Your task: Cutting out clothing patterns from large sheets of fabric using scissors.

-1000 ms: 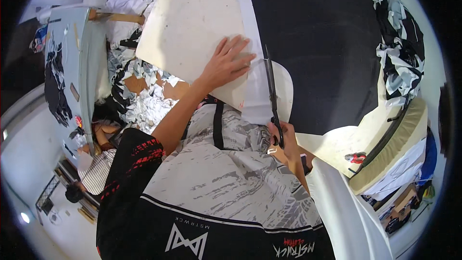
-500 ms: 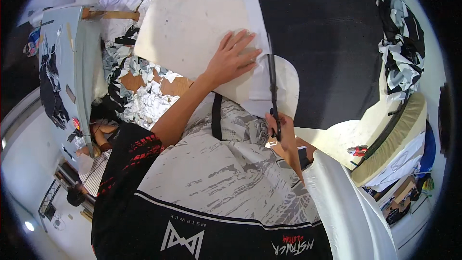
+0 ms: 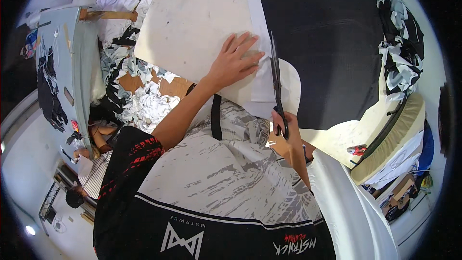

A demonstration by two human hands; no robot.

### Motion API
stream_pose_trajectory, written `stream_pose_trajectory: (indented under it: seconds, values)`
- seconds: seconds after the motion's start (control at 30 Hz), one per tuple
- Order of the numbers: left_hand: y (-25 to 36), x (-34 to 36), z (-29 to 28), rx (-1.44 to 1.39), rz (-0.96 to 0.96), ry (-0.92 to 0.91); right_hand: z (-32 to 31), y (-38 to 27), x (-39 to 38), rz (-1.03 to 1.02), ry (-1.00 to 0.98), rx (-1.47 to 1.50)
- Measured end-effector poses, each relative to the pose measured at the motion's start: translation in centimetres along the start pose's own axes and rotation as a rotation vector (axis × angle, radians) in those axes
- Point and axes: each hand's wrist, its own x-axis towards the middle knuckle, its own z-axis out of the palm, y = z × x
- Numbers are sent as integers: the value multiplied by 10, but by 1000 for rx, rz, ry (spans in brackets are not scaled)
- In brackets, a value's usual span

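My left hand [image 3: 235, 62] lies palm down with its fingers spread, on a cream tabletop [image 3: 192, 24] and beside the white cloth strip [image 3: 263, 84] that runs along its right side. My right hand [image 3: 290, 126] is closed round the black handles of a pair of scissors [image 3: 276, 79]. The long dark blades point away from me, just right of the strip's edge. Whether they touch the cloth I cannot tell. Beyond the scissors, a broad black cloth [image 3: 320, 43] covers the right part of the surface.
White and dark cloth scraps [image 3: 144, 98] cover the floor at the left, next to a grey-blue table [image 3: 57, 67]. A small red-handled tool [image 3: 357, 150] lies at the right. More scraps [image 3: 402, 53] hang at the far right. A person [image 3: 96, 173] sits at the lower left.
The scissors and my right hand have shifted slightly right, and the blades now lean more to the left at the tip. My left hand stays spread in nearly the same place.
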Motion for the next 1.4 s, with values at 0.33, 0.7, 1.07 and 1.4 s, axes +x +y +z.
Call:
stream_pose_trajectory:
  seconds: [0.33, 0.7, 1.07, 1.4]
  values:
    - [7, -1, -5, -16, -24, -7, 9, -35, 9, 3, 61, -36]
    - [16, -2, -10, -38, -21, -26, 8, -56, 30, -51, -20, 115]
    - [20, 2, -6, -37, -18, -27, 7, -78, 39, 0, 31, 43]
    - [23, 1, -8, -39, -31, -61, 18, -118, 63, -35, 67, 17]
